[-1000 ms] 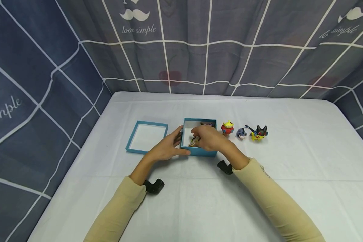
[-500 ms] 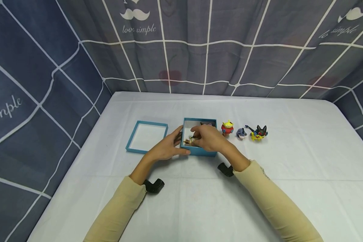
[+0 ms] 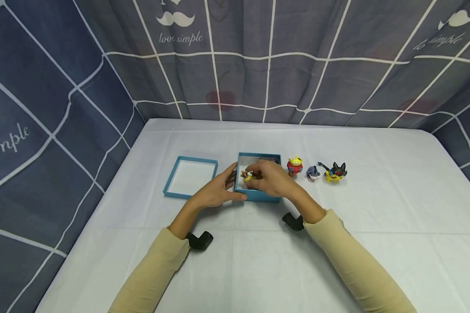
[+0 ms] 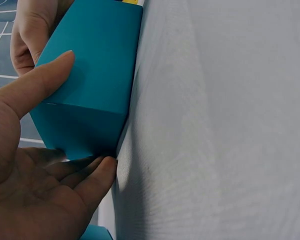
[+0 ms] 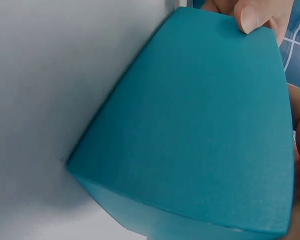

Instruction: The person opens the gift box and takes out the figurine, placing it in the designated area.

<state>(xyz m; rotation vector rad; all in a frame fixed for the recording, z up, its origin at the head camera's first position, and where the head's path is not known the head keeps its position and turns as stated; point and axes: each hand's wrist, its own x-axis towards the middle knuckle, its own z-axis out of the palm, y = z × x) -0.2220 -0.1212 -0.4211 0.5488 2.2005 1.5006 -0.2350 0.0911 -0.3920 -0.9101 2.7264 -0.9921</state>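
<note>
An open teal box (image 3: 260,197) stands on the white-covered table. My left hand (image 3: 215,190) grips its near left corner, thumb on the front wall and fingers along the left side; the left wrist view shows the thumb flat against the teal face. Reaching in over the right side, my right hand (image 3: 272,178) pinches a small yellow-and-brown figurine (image 3: 246,176) between thumb and fingers, inside the walls. Part of that figurine is hidden by the fingers. Another dark toy at the back of the box is mostly covered by the hand. In the right wrist view, the box wall (image 5: 190,120) blocks the contents.
Left of the box lies its teal-rimmed lid (image 3: 192,176), white inside up. To the right stand a red-and-yellow three-eyed alien figurine (image 3: 295,166), a grey-blue donkey figurine (image 3: 313,173) and a yellow figurine with a black eared hood (image 3: 334,172). A patterned curtain (image 3: 239,78) hangs behind.
Within the box, the figurine in my right fingers has turned and shifted slightly, showing more of its yellow side. My left hand and the box have stayed put.
</note>
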